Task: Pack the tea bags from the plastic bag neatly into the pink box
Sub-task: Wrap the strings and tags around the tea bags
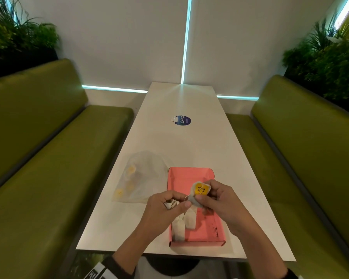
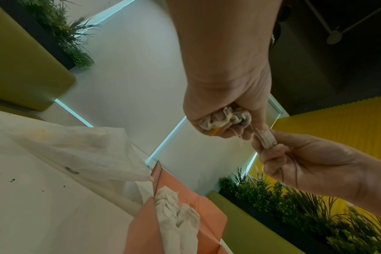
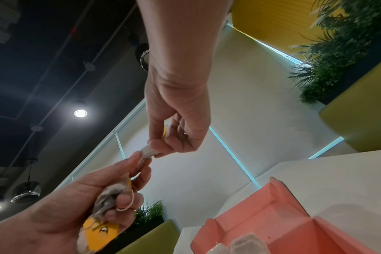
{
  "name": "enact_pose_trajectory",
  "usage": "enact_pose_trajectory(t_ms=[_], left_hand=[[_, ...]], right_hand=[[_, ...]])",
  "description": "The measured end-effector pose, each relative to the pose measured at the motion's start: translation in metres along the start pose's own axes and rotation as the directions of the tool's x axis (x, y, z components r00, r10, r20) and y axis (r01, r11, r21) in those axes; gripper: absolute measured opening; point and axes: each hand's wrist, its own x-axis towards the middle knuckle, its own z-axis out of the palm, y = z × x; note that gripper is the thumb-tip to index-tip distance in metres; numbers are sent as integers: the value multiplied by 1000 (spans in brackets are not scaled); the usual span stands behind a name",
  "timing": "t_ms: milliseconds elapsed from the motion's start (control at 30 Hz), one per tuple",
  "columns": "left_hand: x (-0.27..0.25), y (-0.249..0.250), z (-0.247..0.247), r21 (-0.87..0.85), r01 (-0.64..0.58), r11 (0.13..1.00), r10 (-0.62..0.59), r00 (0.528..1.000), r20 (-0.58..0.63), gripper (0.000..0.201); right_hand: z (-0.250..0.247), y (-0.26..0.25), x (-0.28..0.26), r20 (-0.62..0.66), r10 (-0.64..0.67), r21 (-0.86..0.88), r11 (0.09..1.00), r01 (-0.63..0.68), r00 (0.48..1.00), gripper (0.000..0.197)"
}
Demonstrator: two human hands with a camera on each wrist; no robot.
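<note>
The open pink box point(image 1: 201, 228) lies at the table's near edge, with two tea bags point(image 1: 184, 222) flat along its left side. Above it my right hand point(image 1: 203, 197) pinches a tea bag point(image 1: 195, 200) with a yellow tag point(image 1: 200, 190). My left hand point(image 1: 178, 204) grips a crumpled bunch of tea bags point(image 1: 170, 204), and its thumb and forefinger meet the right hand's bag at one corner. The left wrist view shows the bunch point(image 2: 226, 118) in the fist; the right wrist view shows its yellow tag point(image 3: 101, 233). The translucent plastic bag point(image 1: 141, 178) lies left of the box, with several tea bags inside.
The long white table point(image 1: 179, 141) carries a round blue sticker point(image 1: 182, 120) near its middle. Green benches point(image 1: 48, 158) run along both sides, with plants behind them. Dark tea crumbs dot the box floor point(image 1: 216, 230).
</note>
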Motion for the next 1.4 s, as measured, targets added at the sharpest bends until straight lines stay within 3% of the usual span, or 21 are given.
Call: enact_pose_trajectory(t_ms=[67,200,300,400,533,633,700,867,1000,1267,1400], left_hand=[[-1,2,1,-10,-13,1000,13,1000,3,6],[1,4,1,-64,-28,998,30,999,35,6],[2,-1,-1,-59,-50,997,52,998,32,10],[3,-9,-1,49,-185,982,184,983,7,6],[4,-12,5,300,-450,841,462,886,34,9],[5,-12,7,437,-538,721,602,798,-10,13],[6,-11,7,474,-557,682,634,773,-4,13],[4,-12,8,456,-548,701,545,824,152,16],[6,-19,3,392,-435,811,448,892,62,14],[4,-22,-2,367,-374,852,406,914,-11,9],[4,-11,-1,238,-239,942,267,959,-97,25]], right_hand=[[-1,1,1,-5,2,-4,1000,-2,1000,2],[-1,0,1,-13,8,2,1000,-8,1000,11],[-4,-1,1,-3,37,45,998,-37,999,2],[-3,0,3,-6,86,135,987,-85,996,6],[6,2,6,-70,100,152,984,-88,993,12],[10,4,6,-121,71,86,994,-60,990,11],[11,4,6,-149,55,37,998,-50,987,9],[13,1,5,-193,0,-8,1000,-2,981,4],[10,-5,3,-156,-20,45,999,27,988,4],[4,-15,-1,-114,-89,39,995,94,990,18],[4,-15,-3,-100,-97,15,995,99,990,19]])
